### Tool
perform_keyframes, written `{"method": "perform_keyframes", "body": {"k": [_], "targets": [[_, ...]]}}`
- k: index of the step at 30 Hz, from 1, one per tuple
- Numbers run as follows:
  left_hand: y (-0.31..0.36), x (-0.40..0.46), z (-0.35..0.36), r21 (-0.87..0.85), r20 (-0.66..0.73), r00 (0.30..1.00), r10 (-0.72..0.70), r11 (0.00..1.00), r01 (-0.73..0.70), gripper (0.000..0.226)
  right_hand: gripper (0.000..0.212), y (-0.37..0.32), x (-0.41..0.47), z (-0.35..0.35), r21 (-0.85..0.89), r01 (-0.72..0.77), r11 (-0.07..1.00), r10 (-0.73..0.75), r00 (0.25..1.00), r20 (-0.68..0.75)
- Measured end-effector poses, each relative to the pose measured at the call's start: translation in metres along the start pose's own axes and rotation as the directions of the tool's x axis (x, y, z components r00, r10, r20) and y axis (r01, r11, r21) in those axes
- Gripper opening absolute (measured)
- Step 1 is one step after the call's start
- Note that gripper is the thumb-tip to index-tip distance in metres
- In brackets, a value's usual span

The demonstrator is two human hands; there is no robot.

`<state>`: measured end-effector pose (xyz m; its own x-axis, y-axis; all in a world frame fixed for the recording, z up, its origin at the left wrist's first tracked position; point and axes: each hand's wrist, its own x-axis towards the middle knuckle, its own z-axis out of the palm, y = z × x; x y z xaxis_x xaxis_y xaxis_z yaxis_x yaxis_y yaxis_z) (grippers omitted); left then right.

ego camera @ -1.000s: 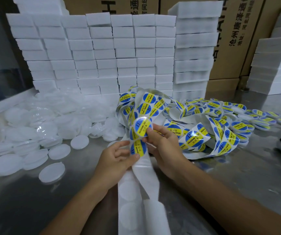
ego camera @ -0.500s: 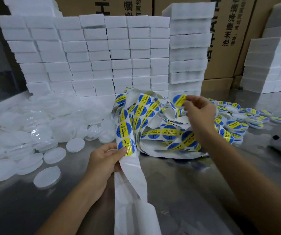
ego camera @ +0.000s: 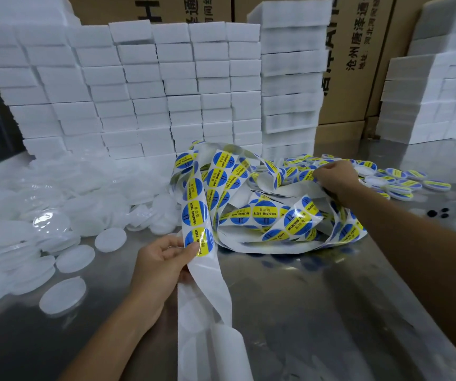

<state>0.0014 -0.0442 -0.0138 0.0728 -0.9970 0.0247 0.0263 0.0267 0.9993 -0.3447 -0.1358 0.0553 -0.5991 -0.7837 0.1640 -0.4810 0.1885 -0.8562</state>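
A long white backing strip carrying round blue-and-yellow "soldering paste" stickers (ego camera: 194,213) lies in loops on the steel table (ego camera: 317,312). My left hand (ego camera: 158,268) grips the strip just below its last sticker, thumb on top. The empty backing (ego camera: 205,312) trails toward me. My right hand (ego camera: 336,176) is stretched out to the back right, over the edge of a heap of labelled white lids (ego camera: 411,182). Its fingers are curled and pinch a sticker that they mostly hide.
A large heap of plain white round lids (ego camera: 56,215) covers the left of the table. Stacks of white boxes (ego camera: 144,86) stand along the back, with cardboard cartons (ego camera: 358,50) behind them. A white phone (ego camera: 452,215) lies at the right.
My right hand peeled a sticker off the strip near my left hand and carried it right and back to the labelled lids. My left hand keeps its hold on the strip.
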Motion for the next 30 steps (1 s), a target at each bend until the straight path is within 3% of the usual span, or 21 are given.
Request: {"method": "perform_keyframes", "body": {"k": [5, 9, 14, 18, 20, 27, 30], "targets": [[0.004, -0.004, 0.002, 0.029, 0.001, 1.0, 0.012, 1.0, -0.012, 0.018, 0.021, -0.022, -0.029, 0.011, -0.116, 0.289, 0.95, -0.301, 0.948, -0.105], [0.007, -0.008, 0.005, 0.035, -0.019, 0.999, 0.03, 0.999, -0.029, 0.032, 0.015, -0.049, -0.081, 0.041, 0.039, 0.505, 0.862, -0.505, 0.863, -0.009], [0.009, -0.009, 0.001, -0.042, -0.024, 1.0, 0.015, 0.999, -0.016, 0.028, 0.01, -0.061, -0.162, 0.081, 0.223, 0.721, 0.657, -0.749, 0.656, 0.087], [0.011, -0.007, 0.0, -0.16, -0.043, 0.999, -0.031, 0.987, 0.024, 0.029, 0.007, -0.048, -0.197, 0.096, 0.223, 0.849, 0.479, -0.877, 0.456, 0.152], [0.011, -0.007, -0.001, -0.192, -0.044, 0.998, -0.047, 0.981, 0.038, 0.032, 0.009, -0.04, -0.203, 0.098, 0.225, 0.868, 0.442, -0.894, 0.405, 0.195], [0.014, -0.013, -0.013, -0.261, 0.226, 0.974, 0.017, 0.964, 0.044, 0.036, 0.023, -0.031, -0.205, 0.099, 0.229, 0.853, 0.469, -0.88, 0.432, 0.196], [0.014, -0.015, -0.015, -0.282, 0.24, 0.969, 0.062, 0.959, 0.009, 0.038, 0.027, -0.031, -0.202, 0.097, 0.219, 0.853, 0.473, -0.879, 0.439, 0.186]]}}
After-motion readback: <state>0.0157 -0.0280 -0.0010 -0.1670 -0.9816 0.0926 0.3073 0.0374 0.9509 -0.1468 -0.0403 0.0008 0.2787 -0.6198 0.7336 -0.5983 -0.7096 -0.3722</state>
